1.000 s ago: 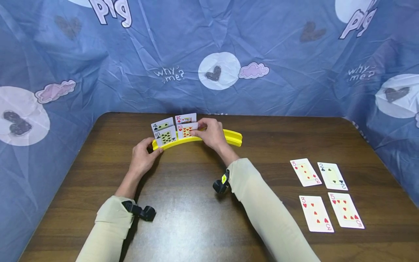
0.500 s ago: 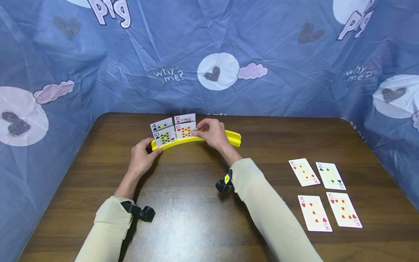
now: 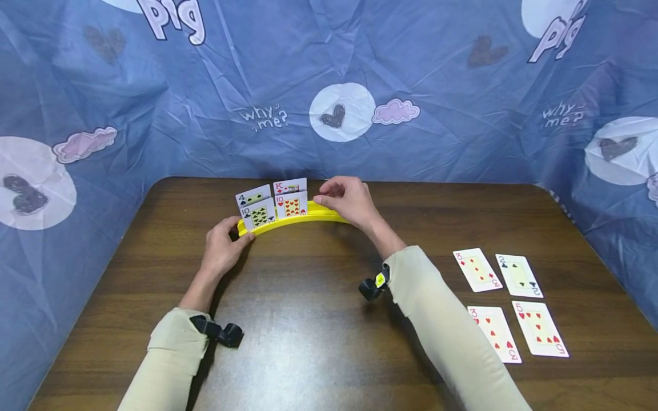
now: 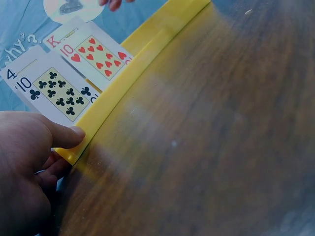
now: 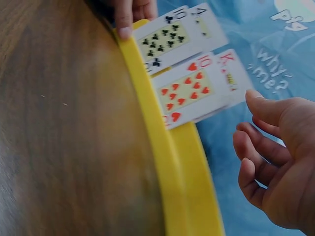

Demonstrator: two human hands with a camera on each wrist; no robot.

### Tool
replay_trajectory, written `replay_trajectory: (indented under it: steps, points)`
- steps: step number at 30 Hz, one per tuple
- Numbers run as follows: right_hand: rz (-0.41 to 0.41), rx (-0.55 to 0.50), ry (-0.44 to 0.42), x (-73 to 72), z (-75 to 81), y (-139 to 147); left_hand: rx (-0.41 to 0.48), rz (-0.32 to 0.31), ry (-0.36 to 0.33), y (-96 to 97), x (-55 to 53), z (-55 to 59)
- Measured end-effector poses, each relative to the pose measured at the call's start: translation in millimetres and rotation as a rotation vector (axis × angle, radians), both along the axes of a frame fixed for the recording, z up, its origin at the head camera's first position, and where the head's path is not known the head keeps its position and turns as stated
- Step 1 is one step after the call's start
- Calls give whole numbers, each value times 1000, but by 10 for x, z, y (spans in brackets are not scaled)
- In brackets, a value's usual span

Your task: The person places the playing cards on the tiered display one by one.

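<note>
A curved yellow card holder [image 3: 300, 220] stands near the back of the table. My left hand [image 3: 222, 245] grips its left end, thumb in front and fingers behind. Its front row carries the ten of clubs [image 4: 61, 91] and the ten of hearts [image 5: 186, 91]. Behind them stand the four of spades [image 3: 253, 195] and the king of diamonds [image 3: 290, 185]. Just right of the ten of hearts, my right hand [image 3: 354, 202] hovers over the holder with loosely bent fingers and nothing in them. In the head view it hides the holder's right end.
At the table's right lie the three of diamonds [image 3: 477, 270], two of clubs [image 3: 519, 276], three of hearts [image 3: 496, 337] and five of hearts [image 3: 540, 329], all face up. My right sleeve [image 3: 447, 325] partly covers the three of hearts. A blue cloth [image 3: 231, 74] hangs behind the table.
My right hand has let go of the ten of hearts and moved right and slightly up from it. The left hand keeps its grip on the holder.
</note>
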State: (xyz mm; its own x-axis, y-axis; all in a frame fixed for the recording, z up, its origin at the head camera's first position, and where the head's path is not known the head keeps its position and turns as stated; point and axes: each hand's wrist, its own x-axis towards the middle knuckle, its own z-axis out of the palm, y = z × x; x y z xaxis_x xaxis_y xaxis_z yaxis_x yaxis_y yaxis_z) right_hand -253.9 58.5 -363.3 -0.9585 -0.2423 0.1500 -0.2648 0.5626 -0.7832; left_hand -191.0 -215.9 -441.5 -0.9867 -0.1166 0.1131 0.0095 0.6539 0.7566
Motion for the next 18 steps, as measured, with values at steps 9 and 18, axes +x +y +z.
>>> replay_trajectory:
  steps: [9,18]
  points:
    - [32,-35,4,59,328,258,3,-1,10,-1,2,-8]
    - [-4,-40,10,131,620,618,3,-3,11,-2,11,2]
